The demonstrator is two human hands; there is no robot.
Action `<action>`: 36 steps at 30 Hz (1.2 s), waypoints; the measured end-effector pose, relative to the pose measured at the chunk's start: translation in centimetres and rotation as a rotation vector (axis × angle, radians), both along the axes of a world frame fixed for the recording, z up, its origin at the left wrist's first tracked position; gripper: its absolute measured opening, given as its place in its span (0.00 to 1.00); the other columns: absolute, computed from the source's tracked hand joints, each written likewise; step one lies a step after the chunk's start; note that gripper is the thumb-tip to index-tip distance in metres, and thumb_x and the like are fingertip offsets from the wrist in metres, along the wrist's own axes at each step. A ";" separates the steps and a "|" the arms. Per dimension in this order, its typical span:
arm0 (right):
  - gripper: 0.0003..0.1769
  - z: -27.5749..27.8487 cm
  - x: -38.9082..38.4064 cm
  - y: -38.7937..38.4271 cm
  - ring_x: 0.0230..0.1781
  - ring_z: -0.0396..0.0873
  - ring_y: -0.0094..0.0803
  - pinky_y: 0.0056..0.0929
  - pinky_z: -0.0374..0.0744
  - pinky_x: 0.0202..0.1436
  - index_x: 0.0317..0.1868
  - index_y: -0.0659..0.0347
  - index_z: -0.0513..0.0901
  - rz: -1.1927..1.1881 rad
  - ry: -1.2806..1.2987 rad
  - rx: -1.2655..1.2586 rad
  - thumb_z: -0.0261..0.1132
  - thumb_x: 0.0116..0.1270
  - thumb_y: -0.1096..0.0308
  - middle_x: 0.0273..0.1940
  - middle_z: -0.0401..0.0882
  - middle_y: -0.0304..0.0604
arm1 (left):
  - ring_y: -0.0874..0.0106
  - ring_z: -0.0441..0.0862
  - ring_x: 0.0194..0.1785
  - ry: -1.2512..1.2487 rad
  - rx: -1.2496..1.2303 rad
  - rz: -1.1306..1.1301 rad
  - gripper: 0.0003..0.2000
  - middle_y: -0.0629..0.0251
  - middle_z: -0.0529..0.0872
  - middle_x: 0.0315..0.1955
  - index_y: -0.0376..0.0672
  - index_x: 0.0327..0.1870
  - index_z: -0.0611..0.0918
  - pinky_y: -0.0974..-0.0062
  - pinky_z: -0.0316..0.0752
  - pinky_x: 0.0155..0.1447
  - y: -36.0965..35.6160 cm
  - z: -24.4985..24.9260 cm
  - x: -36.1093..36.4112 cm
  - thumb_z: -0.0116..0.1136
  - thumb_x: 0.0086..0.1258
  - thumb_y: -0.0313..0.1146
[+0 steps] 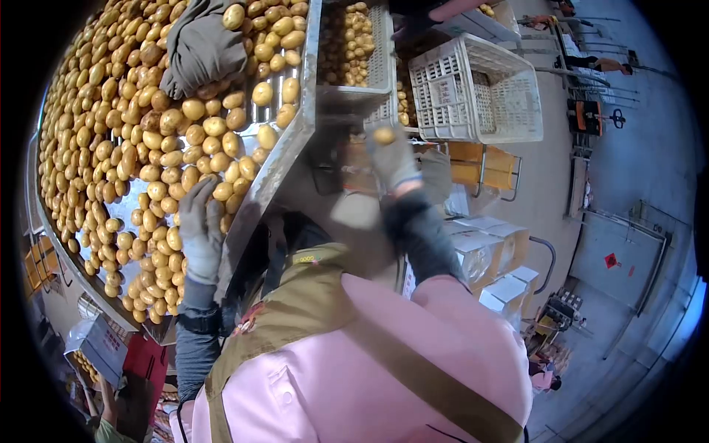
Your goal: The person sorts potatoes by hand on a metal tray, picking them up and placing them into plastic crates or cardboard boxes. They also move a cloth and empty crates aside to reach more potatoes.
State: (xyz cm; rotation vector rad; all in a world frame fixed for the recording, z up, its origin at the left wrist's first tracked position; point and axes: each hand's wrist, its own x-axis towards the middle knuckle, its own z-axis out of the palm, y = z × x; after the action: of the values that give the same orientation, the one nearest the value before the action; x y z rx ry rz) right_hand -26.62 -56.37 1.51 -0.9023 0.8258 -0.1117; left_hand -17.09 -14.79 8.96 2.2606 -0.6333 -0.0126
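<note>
Many yellow-skinned potatoes [159,188] cover a metal sorting table [272,168] at the left. My left hand [201,235], in a grey-white glove, rests among them by the table's raised edge. Its fingers are stretched out against nearby potatoes, and its palm side is hidden. My right hand [394,160], also gloved and somewhat blurred by motion, is away from the table, with a single potato [384,136] held at its fingertips. Just beyond it are a plastic crate of potatoes [381,66] and an empty white crate [476,88].
A grey cloth [207,48] lies on the potatoes. Cardboard boxes [487,244] stand on the right, below a yellow-orange panel [481,166]. Another person's arm [450,10] reaches in at the top. A person in green [109,428] is at lower left beside a carton [100,343].
</note>
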 end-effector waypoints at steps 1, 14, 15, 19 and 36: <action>0.22 -2.5 -0.8 -4.1 0.41 0.77 0.33 0.29 0.74 0.42 0.60 0.66 0.71 -0.040 0.003 -0.097 0.56 0.78 0.57 0.50 0.82 0.52 | 0.54 0.77 0.62 -0.013 0.041 -0.013 0.14 0.52 0.82 0.57 0.38 0.60 0.80 0.60 0.71 0.68 0.9 -0.1 0.0 0.52 0.79 0.28; 0.23 2.8 8.4 10.6 0.62 0.79 0.43 0.42 0.75 0.69 0.65 0.66 0.76 0.449 -0.177 -1.090 0.65 0.73 0.67 0.61 0.81 0.51 | 0.53 0.81 0.53 0.349 0.052 0.498 0.09 0.52 0.85 0.47 0.39 0.52 0.83 0.61 0.76 0.61 10.5 -7.3 -14.8 0.56 0.77 0.30; 0.26 2.1 9.6 12.5 0.63 0.78 0.48 0.44 0.74 0.69 0.65 0.65 0.78 0.644 -0.252 -1.406 0.68 0.69 0.65 0.61 0.80 0.56 | 0.54 0.81 0.54 0.373 -0.008 0.626 0.10 0.53 0.85 0.48 0.39 0.53 0.83 0.62 0.75 0.62 11.1 -6.9 -15.5 0.55 0.78 0.31; 0.45 0.1 14.0 23.3 0.77 0.57 0.60 0.60 0.58 0.77 0.74 0.55 0.70 1.279 -0.557 -1.819 0.70 0.59 0.43 0.76 0.61 0.58 | 0.61 0.80 0.58 0.401 -0.222 1.101 0.12 0.57 0.84 0.52 0.40 0.57 0.82 0.66 0.72 0.65 13.9 -7.9 -18.0 0.52 0.80 0.32; 0.34 1.9 14.5 35.3 0.58 0.79 0.52 0.45 0.81 0.58 0.61 0.59 0.77 1.945 -0.444 -1.778 0.73 0.49 0.76 0.59 0.78 0.53 | 0.72 0.82 0.47 0.271 -0.508 1.301 0.10 0.62 0.86 0.43 0.38 0.53 0.83 0.73 0.77 0.54 12.6 -7.8 -21.0 0.53 0.79 0.27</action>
State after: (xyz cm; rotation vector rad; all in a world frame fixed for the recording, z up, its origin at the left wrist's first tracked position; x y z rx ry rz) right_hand -12.12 -21.09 3.44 -2.7781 -1.1684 0.7689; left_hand -38.12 -2.21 1.18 1.7407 0.9268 0.4163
